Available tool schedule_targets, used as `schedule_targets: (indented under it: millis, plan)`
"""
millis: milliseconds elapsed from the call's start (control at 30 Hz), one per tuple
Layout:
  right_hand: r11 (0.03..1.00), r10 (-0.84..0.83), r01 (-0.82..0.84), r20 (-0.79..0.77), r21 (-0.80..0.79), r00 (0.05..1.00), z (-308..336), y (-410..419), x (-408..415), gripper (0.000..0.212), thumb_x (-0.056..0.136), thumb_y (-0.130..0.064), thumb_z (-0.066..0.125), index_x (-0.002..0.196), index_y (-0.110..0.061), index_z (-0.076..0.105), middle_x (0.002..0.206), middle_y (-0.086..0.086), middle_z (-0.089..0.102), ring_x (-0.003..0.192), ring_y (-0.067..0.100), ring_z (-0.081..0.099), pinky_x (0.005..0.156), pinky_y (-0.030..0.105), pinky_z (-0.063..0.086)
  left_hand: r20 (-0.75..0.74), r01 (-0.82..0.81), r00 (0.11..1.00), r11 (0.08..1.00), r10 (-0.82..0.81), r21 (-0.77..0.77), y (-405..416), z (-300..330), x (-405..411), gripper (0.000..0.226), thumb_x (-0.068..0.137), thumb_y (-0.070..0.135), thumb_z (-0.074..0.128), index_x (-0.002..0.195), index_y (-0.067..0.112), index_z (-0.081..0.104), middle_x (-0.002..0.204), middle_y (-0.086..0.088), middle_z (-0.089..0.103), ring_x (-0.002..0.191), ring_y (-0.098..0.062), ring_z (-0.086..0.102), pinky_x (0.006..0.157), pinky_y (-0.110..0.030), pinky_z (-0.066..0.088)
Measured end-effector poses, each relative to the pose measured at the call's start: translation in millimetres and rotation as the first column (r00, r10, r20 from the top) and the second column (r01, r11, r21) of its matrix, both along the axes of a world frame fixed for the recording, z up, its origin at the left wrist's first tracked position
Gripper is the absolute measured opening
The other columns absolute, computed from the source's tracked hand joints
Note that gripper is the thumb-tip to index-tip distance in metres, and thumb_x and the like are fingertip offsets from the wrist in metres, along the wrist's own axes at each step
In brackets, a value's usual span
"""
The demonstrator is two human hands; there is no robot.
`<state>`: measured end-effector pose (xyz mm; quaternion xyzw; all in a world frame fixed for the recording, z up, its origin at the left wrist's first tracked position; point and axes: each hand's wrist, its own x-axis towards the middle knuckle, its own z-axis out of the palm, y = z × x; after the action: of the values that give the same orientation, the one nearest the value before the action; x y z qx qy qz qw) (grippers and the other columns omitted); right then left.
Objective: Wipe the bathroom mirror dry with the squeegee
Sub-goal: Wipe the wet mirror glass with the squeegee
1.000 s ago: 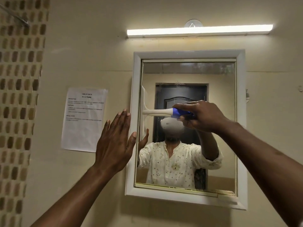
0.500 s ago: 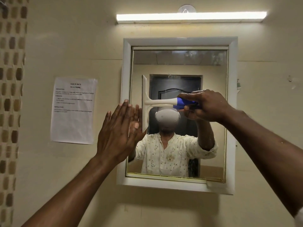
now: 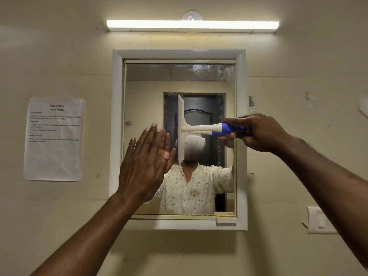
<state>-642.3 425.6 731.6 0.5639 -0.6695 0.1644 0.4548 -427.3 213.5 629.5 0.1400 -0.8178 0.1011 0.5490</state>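
squeegee (image 3: 182, 129) upright on mirror (image 3: 143, 100), right hand (image 3: 258, 132) fingers gripping handle, left hand (image 3: 143, 158) flat, seemingly touching glass

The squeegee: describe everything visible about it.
The white plastic squeegee with a blue grip is T-shaped: a long blade standing vertical against the white-framed mirror's glass near its middle, handle running horizontally rightward. The right hand grips the blue end. The open left hand is beside the blade, not touching it.

Both arms reached up and forward. The left hand (image 3: 143, 162) was raised flat, fingers straight and together, palm facing away. The right hand (image 3: 256, 132) was curled in a grip, wrist level.
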Motion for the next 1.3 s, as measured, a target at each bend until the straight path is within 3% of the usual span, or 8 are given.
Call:
schedule_targets:
  millis: [100,267,400,567,900,1300]
  plan:
    - [1.000,-0.024,0.024,0.010,-0.004,1.000,-3,20,-12,0.048,0.087,-0.017,0.061,0.134,-0.027,0.052,0.101,0.008,0.071,0.072,0.019,0.056,0.060,0.032,0.048,-0.001,0.015,1.000,1.000,-0.015,-0.011,9,-2,-19,0.059,0.096,0.049,0.013,0.147,0.027,-0.007,0.158,0.008,-0.006,0.147,-0.007,-0.005,0.121,-0.037,0.001]
    - [0.999,-0.030,0.030,0.023,-0.019,0.999,-4,45,-33,0.046,0.087,-0.020,0.063,0.132,-0.028,0.055,0.100,0.005,0.072,0.070,0.016,0.051,0.059,0.026,0.037,0.002,0.034,0.999,0.999,-0.034,-0.014,25,-6,-48,0.062,0.095,0.055,0.003,0.150,0.028,-0.003,0.159,0.009,-0.003,0.148,-0.007,-0.002,0.121,-0.038,0.002]
    - [0.999,-0.029,0.031,0.053,-0.039,0.998,-5,67,-48,0.046,0.086,-0.017,0.064,0.130,-0.029,0.056,0.102,0.003,0.072,0.070,0.018,0.055,0.059,0.030,0.045,0.011,0.035,0.999,0.999,-0.035,-0.031,37,-7,-66,0.062,0.095,0.056,0.001,0.150,0.028,-0.005,0.158,0.011,-0.010,0.147,-0.006,-0.006,0.120,-0.034,-0.006]
    - [0.996,-0.053,0.058,0.071,-0.067,0.996,-5,97,-68,0.047,0.085,-0.016,0.065,0.129,-0.032,0.057,0.107,-0.001,0.072,0.072,0.017,0.054,0.057,0.028,0.042,0.023,0.051,0.998,0.998,-0.050,-0.029,56,-7,-85,0.062,0.095,0.053,0.006,0.150,0.026,-0.004,0.157,0.011,-0.010,0.148,-0.008,-0.004,0.118,-0.029,-0.012]
    - [0.997,-0.052,0.054,0.027,-0.047,0.998,-3,113,-85,0.049,0.085,-0.015,0.066,0.129,-0.032,0.057,0.107,-0.002,0.071,0.077,0.021,0.058,0.058,0.025,0.034,0.024,0.060,0.998,0.998,-0.059,-0.024,71,-11,-91,0.061,0.095,0.051,0.007,0.149,0.027,-0.005,0.159,0.009,-0.007,0.148,-0.009,-0.001,0.121,-0.039,0.001]
    - [0.996,-0.054,0.055,0.024,-0.068,0.998,-7,126,-80,0.047,0.082,-0.011,0.070,0.126,-0.024,0.060,0.100,0.007,0.073,0.072,0.030,0.061,0.055,0.036,0.050,0.035,0.049,0.998,0.999,-0.049,0.000,58,-12,-62,0.062,0.094,0.052,0.008,0.150,0.027,-0.002,0.159,0.009,-0.006,0.148,-0.008,-0.003,0.121,-0.038,-0.001]
